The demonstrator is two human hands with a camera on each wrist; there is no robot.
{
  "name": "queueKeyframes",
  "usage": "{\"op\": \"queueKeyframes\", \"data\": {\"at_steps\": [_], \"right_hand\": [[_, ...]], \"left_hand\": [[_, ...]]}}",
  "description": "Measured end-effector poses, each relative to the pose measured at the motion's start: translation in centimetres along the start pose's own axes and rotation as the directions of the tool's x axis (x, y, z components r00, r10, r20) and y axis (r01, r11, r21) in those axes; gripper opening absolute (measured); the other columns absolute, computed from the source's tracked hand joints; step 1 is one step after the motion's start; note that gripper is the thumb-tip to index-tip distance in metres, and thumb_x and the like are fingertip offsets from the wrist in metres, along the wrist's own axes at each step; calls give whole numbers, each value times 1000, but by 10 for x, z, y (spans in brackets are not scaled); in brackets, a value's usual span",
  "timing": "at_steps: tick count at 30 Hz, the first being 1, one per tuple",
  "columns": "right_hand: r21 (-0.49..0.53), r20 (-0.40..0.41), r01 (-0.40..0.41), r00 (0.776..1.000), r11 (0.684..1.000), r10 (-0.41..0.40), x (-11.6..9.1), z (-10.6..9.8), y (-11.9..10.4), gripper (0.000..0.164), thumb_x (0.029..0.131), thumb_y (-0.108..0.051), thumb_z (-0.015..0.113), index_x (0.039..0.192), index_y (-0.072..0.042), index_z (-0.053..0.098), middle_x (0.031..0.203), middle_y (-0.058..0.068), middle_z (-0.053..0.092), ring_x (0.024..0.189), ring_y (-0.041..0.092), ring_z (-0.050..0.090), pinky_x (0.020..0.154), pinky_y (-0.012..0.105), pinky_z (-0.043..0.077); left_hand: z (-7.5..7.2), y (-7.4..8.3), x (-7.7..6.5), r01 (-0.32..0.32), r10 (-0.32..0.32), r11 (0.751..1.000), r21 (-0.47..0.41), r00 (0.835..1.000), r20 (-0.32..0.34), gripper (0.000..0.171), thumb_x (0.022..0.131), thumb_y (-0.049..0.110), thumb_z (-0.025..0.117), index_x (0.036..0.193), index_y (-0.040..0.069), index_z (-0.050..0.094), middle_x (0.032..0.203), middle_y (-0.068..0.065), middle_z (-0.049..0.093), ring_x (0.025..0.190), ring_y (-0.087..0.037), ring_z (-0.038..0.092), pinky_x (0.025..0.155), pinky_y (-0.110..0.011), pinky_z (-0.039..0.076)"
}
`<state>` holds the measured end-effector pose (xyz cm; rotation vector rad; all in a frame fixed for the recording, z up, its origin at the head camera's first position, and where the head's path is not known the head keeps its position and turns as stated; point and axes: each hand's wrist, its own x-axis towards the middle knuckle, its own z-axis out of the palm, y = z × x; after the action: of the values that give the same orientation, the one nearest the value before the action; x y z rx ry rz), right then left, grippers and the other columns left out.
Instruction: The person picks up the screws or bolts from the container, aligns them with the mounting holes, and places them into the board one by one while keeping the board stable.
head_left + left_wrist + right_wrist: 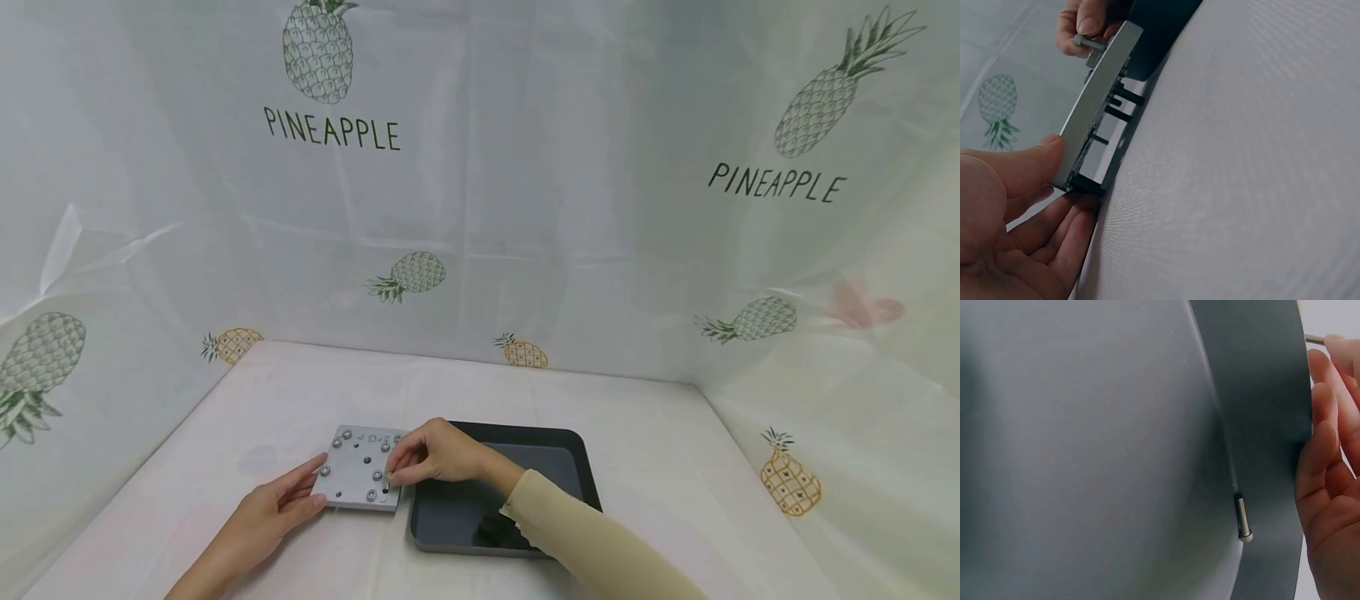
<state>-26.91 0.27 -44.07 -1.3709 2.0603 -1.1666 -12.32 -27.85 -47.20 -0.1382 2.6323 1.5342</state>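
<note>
A square silver metal plate [351, 483] lies left of the dark tray, with several socket-head bolts [377, 475] and holes across its top. My left hand [262, 521] grips the plate's left side, thumb on the near edge. In the left wrist view, bolt shanks [1119, 114] stick out below the plate. My right hand [442, 452] reaches over the tray to the plate's right side, pinching a bolt [1090, 43] between thumb and fingers. The bolt's shank points at the plate's upper face, close by a dark hole [386, 491].
The shallow dark grey tray [517, 432] stands right of the plate, under my right forearm. Inside it, one loose bolt [1244, 519] lies against the side wall. A white pineapple-print sheet [525, 208] hangs around the back and sides of the white table [645, 467].
</note>
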Motion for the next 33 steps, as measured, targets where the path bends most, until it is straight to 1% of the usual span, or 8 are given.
{"op": "queueKeyframes", "data": {"at_steps": [8,13,18,23,27,30,33], "right_hand": [[-54,18,11,1000,998,-10,0,3,-1,7,94,-15,84,101,-14,83,82,-13,75,70,-3,64,64,14,53],[-74,23,26,999,997,-25,1,2,-1,8,94,-15,84,101,-13,83,82,-13,75,70,-3,65,65,16,55],[-114,40,49,998,992,-44,2,2,-1,10,94,-16,84,103,-14,83,84,-14,75,71,-4,66,66,17,58],[-173,61,74,996,982,-65,3,3,-3,12,93,-18,84,105,-15,83,88,-14,76,73,-6,66,68,18,60],[-161,71,77,995,984,-67,1,-2,-5,14,95,-18,83,108,-14,83,94,-9,78,77,-6,66,71,18,60],[-154,41,74,997,985,-69,-3,-10,-7,14,97,-16,80,111,-13,82,99,-8,79,81,-4,66,75,19,61],[-163,3,61,998,985,-61,-9,-20,-7,16,98,-13,79,113,-11,82,103,-10,78,84,-3,65,79,21,61]], "left_hand": [[0,0,-1,-2,2,1000,-3,1000,1,76,98,40,77,162,13,46,154,-25,55,139,-37,58,104,-31,57],[0,1,0,-6,6,1000,5,1000,-5,76,98,41,77,162,13,46,154,-26,55,138,-37,59,104,-33,57],[0,1,1,8,-8,1000,10,1000,-7,76,98,41,78,162,13,47,153,-22,58,135,-33,62,101,-30,59],[-1,-1,1,1,-1,1000,12,1000,-4,76,98,42,77,162,13,46,153,-22,58,136,-33,62,101,-29,59],[-1,-1,0,3,-3,1000,17,1000,-3,76,98,42,77,162,13,47,153,-22,58,137,-34,61,101,-28,59],[-1,-1,0,3,-3,1000,23,1000,-3,77,98,44,76,162,15,46,154,-22,56,138,-35,60,104,-32,58],[-1,-1,0,8,-8,1000,30,1000,-6,77,98,45,76,163,15,46,154,-22,56,138,-35,60,106,-36,56]]}}
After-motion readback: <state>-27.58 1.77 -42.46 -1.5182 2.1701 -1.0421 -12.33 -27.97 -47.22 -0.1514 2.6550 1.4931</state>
